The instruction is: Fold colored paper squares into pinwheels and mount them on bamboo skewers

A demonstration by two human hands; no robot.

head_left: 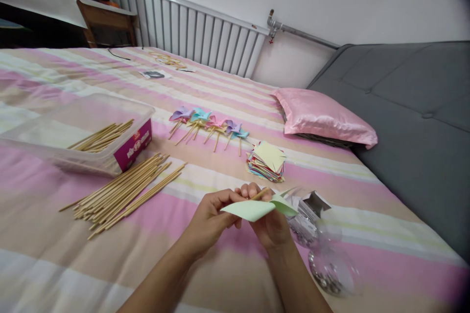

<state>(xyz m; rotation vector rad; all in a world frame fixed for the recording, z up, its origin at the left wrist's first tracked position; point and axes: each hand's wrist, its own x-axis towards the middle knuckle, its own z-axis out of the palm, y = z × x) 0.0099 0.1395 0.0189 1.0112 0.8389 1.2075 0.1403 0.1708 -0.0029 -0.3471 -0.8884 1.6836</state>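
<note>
A pale green paper pinwheel (249, 210) is between my hands above the bed, its blades folded and curved. My left hand (215, 212) has its fingers closed on the paper's left side. From the right, my right hand (273, 230) is closed around the pinwheel, partly hidden under the green blades. The end of a wooden stick (260, 193) shows at its fingers; the rest of the stick is hidden. Just beyond my hands lies a stack of cut paper squares (270, 156), with a pale yellow one on top.
Several finished pinwheels (216, 122) lie in a row. Loose wooden sticks (125, 190) sit at left beside a clear plastic box (91, 156) holding more. At right are small boxes (310, 210) and a round clear container of metal pieces (330, 271). A pink pillow (323, 115) lies farther back.
</note>
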